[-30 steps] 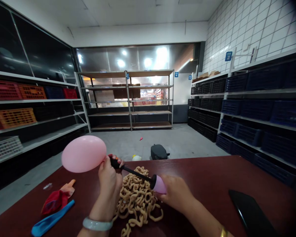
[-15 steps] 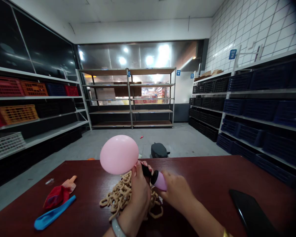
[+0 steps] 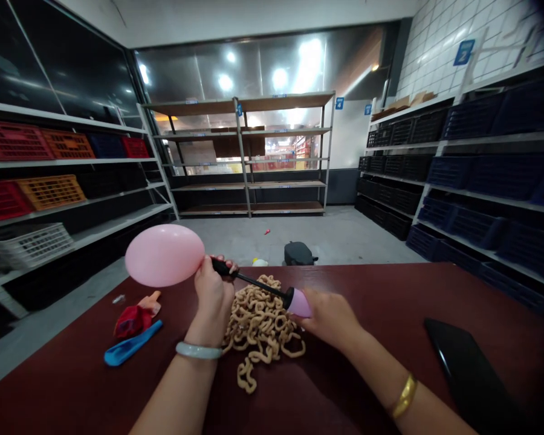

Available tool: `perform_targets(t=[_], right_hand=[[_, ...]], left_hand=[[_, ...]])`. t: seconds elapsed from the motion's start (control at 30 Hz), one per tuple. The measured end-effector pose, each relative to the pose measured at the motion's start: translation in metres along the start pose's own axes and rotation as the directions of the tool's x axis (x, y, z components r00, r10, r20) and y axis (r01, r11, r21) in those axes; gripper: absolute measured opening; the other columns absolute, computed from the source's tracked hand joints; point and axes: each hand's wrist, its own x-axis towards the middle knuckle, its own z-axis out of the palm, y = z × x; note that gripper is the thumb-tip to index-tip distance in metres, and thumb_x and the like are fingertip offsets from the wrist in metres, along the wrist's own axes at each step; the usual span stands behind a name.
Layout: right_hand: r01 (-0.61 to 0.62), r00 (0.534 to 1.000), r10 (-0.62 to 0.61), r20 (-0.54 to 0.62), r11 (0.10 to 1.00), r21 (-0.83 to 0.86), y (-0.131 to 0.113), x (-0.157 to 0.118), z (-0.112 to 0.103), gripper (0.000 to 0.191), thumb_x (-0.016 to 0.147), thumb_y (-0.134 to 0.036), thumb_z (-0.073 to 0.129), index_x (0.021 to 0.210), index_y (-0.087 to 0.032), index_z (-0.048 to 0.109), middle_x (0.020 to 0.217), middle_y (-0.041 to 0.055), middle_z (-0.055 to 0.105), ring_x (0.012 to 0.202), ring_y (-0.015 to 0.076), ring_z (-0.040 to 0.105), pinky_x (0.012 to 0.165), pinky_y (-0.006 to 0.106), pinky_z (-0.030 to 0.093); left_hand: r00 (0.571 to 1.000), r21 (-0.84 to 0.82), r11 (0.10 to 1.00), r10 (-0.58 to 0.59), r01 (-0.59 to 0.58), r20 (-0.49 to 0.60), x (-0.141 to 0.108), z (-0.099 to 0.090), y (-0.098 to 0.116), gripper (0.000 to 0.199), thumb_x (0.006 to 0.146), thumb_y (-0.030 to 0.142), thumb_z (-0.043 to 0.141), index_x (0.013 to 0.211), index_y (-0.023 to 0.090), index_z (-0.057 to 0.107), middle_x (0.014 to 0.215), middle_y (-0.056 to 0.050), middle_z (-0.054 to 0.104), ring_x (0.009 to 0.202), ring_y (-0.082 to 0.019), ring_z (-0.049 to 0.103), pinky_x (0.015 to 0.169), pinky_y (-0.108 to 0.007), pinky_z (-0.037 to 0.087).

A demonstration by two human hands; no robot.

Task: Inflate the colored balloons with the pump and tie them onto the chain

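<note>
A pink balloon, swollen with air, sits on the black nozzle end of a hand balloon pump. My left hand is closed around that end and the balloon's neck; its fingers partly hide where they join. The pump's black rod is drawn out between my hands. At its other end, my right hand grips the pink-purple pump body. Beneath the pump lies a heap of tan chain links on the dark red table.
Left on the table are a flat blue balloon, a red balloon and an orange one. A black phone-like slab lies at right. Beyond stand shelves and a dark bag on the floor.
My hands have moved apart, drawing the pump's rod out into view. The left hand and the balloon have shifted left. The camera view has tilted lower.
</note>
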Motion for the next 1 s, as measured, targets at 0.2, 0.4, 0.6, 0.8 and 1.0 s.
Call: perform_targets(t=[0.2, 0.4, 0.6, 0.8, 1.0], right_hand=[[-0.006, 1.000, 0.007, 0.021, 0.997, -0.075, 0.007, 0.001, 0.004, 0.039, 0.082, -0.053, 0.054, 0.106, -0.022, 0.053, 0.090, 0.0079, 0.070, 0.081, 0.0269, 0.067, 0.063, 0.031, 0.039], [-0.007, 1.000, 0.006, -0.024, 0.998, -0.061, 0.002, -0.001, 0.005, 0.038, 0.082, -0.050, 0.055, 0.107, -0.022, 0.051, 0.090, 0.0068, 0.069, 0.081, 0.0264, 0.067, 0.060, 0.031, 0.038], [-0.035, 0.998, 0.032, -0.052, 0.998, -0.046, -0.005, -0.003, 0.002, 0.034, 0.081, -0.047, 0.058, 0.102, -0.021, 0.050, 0.087, 0.0058, 0.069, 0.075, 0.0238, 0.066, 0.058, 0.029, 0.035], [-0.025, 0.998, 0.023, -0.054, 0.999, -0.037, -0.007, -0.003, 0.000, 0.033, 0.081, -0.049, 0.057, 0.098, -0.022, 0.050, 0.086, 0.0048, 0.069, 0.074, 0.0233, 0.066, 0.056, 0.028, 0.035], [-0.010, 1.000, 0.010, -0.005, 1.000, -0.030, 0.000, 0.000, -0.002, 0.043, 0.083, -0.062, 0.050, 0.101, -0.023, 0.053, 0.088, 0.0056, 0.070, 0.078, 0.0242, 0.067, 0.058, 0.029, 0.035]], left_hand=[[1.000, -0.042, 0.999, 0.029, -0.029, -0.008, -0.012, 0.000, -0.025, 0.020, 0.078, 0.027, 0.062, 0.078, 0.020, 0.043, 0.065, 0.003, 0.049, 0.051, -0.010, 0.049, 0.046, -0.022, 0.036], [0.993, -0.041, 0.994, -0.103, 0.105, 0.059, -0.067, 0.018, -0.061, 0.021, 0.081, 0.029, 0.062, 0.080, 0.021, 0.043, 0.070, 0.003, 0.050, 0.055, -0.010, 0.050, 0.052, -0.023, 0.041], [0.984, -0.051, 0.983, -0.172, 0.174, 0.049, -0.097, 0.029, -0.072, 0.022, 0.081, 0.031, 0.064, 0.081, 0.020, 0.044, 0.071, 0.002, 0.051, 0.056, -0.009, 0.050, 0.055, -0.023, 0.043], [0.977, -0.025, 0.980, -0.194, 0.197, 0.092, -0.087, 0.027, -0.063, 0.021, 0.082, 0.031, 0.062, 0.080, 0.020, 0.045, 0.069, 0.002, 0.051, 0.055, -0.010, 0.051, 0.053, -0.024, 0.042], [0.997, 0.019, 0.998, -0.059, 0.058, 0.050, -0.033, 0.013, -0.028, 0.019, 0.081, 0.027, 0.061, 0.078, 0.020, 0.043, 0.066, 0.002, 0.051, 0.052, -0.012, 0.051, 0.048, -0.024, 0.040]])
